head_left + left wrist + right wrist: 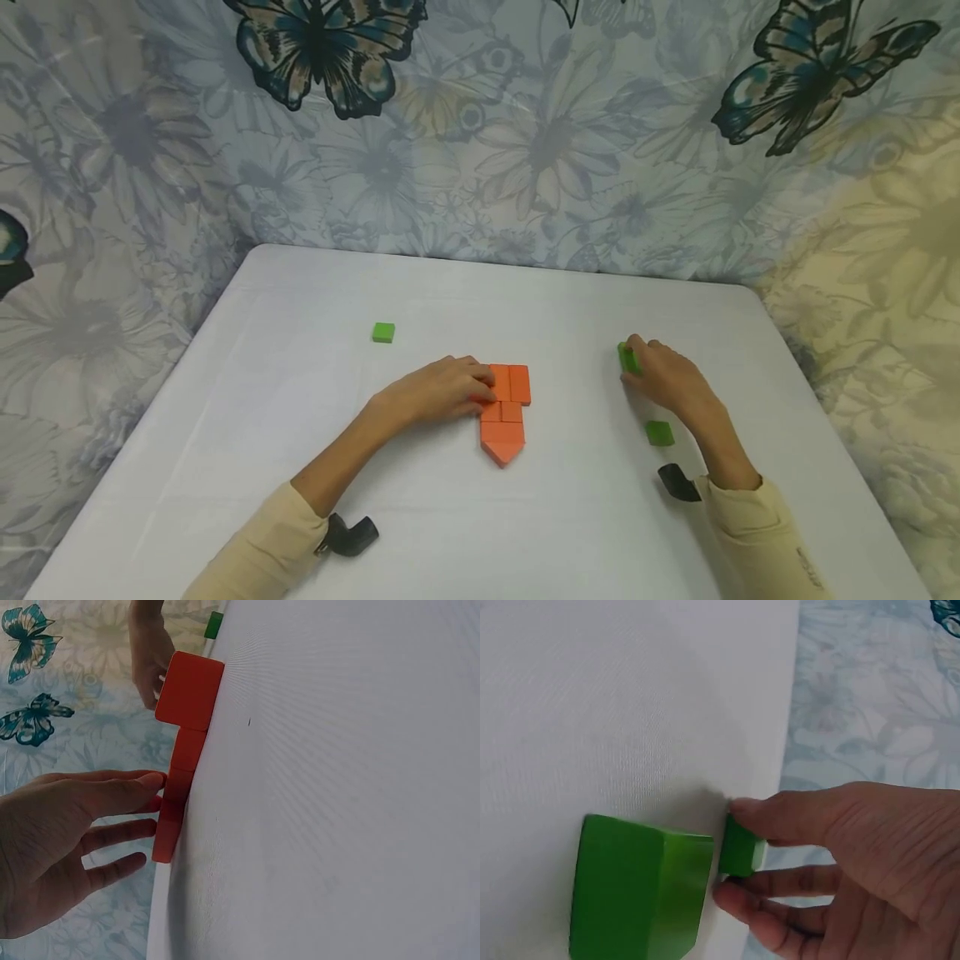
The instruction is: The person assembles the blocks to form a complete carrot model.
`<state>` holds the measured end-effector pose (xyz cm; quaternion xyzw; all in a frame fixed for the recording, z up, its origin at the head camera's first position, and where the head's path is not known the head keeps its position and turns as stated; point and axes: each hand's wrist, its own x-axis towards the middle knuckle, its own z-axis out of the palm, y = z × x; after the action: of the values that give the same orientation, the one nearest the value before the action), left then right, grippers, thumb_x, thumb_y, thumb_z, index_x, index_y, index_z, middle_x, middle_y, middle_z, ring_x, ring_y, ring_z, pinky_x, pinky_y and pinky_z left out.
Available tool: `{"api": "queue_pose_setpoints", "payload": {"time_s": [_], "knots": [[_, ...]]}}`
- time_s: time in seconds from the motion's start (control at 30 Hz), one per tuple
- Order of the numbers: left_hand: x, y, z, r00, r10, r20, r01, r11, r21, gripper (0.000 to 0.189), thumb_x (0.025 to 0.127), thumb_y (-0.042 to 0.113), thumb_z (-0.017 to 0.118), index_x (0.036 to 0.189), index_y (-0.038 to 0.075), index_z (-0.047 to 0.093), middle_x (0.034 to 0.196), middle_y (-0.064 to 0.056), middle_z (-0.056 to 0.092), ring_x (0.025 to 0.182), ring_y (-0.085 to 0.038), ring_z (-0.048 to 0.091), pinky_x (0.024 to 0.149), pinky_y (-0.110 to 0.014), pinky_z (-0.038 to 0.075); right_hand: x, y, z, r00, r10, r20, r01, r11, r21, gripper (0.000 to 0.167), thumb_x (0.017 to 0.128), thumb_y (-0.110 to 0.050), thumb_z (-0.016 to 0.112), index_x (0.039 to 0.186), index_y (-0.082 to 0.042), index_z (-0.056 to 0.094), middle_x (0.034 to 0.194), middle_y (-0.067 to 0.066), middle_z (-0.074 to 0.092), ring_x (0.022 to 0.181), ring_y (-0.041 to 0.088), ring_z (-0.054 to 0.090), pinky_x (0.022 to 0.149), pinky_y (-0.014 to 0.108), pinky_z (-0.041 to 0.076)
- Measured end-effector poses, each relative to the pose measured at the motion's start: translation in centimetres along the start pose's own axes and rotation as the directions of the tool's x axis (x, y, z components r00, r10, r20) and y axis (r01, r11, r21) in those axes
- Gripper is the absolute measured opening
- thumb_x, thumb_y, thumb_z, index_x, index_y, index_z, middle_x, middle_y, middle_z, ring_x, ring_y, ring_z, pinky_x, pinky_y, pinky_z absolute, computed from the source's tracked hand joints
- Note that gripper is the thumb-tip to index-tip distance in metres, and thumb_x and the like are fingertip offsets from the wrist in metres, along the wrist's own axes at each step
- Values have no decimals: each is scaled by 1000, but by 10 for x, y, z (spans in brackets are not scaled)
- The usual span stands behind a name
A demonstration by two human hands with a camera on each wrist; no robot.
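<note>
Several flat orange blocks (519,385) lie together on the white table, wider at the far end and coming to a point at the near end. My left hand (438,390) reaches in from the left, and its fairly straight fingertips touch the left side of these blocks. In the left wrist view the orange blocks (191,690) form a row beside the fingertips. Over on the right, my right hand (670,379) pinches a small green block (739,847) between thumb and finger at the table surface. Closer to me lies another green block (660,433), below that hand.
A third green block (383,332) lies toward the back left of the white table (570,517). Behind the far edge hangs a floral wall covering (555,158) with butterflies. Dark wrist-worn pieces (352,537) stick out from both beige sleeves (266,533).
</note>
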<state>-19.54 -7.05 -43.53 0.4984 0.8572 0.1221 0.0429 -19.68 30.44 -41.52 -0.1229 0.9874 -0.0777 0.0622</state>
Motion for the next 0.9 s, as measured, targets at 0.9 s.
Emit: {"api": "queue_pose_setpoints", "payload": {"time_s": [0.9], "knots": [[-1, 3, -3, 996, -66, 55, 70, 996, -63, 29, 98, 20, 74, 127, 19, 77, 131, 0, 72, 122, -19, 63, 108, -35, 54, 40, -66, -10, 965, -235, -113, 255, 941, 221, 33, 89, 8, 70, 121, 8, 65, 118, 24, 72, 99, 36, 71, 87, 48, 63]]}}
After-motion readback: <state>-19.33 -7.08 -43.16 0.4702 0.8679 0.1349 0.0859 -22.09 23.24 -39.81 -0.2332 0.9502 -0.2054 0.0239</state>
